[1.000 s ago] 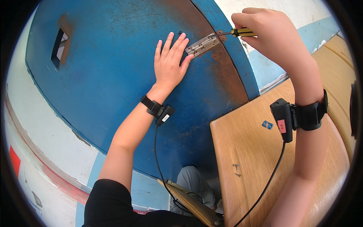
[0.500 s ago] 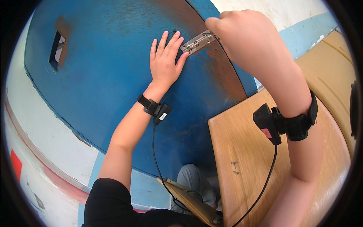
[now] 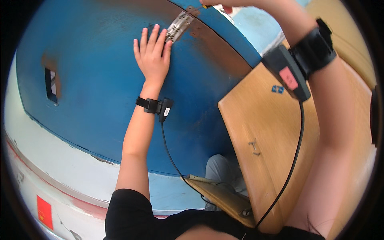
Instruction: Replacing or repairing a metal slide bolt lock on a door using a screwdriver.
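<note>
My left hand [image 3: 153, 60] lies flat on the blue door [image 3: 100, 92], fingers spread. Its thumb and fingertips are at the lower end of a silvery sliding bolt latch [image 3: 179, 29] mounted near the door's edge. At the top edge of the view my right hand [image 3: 236, 3], partly cut off, is closed on a screwdriver [image 3: 197, 9] with a bit of yellow showing on its handle. The shaft slants down to the upper end of the latch; whether the tip sits in a screw is too small to tell.
A wooden desk [image 3: 240, 116] stands at the right, with small screws [image 3: 252, 145] and a small blue piece [image 3: 277, 89] on it. The door has a rectangular slot [image 3: 51, 85]. Cables hang from both wrist devices. A wooden chair part [image 3: 220, 202] is below.
The view has shifted, so the latch and left hand appear farther left and higher. My right hand has moved back from the latch, and the screwdriver shaft now shows.
</note>
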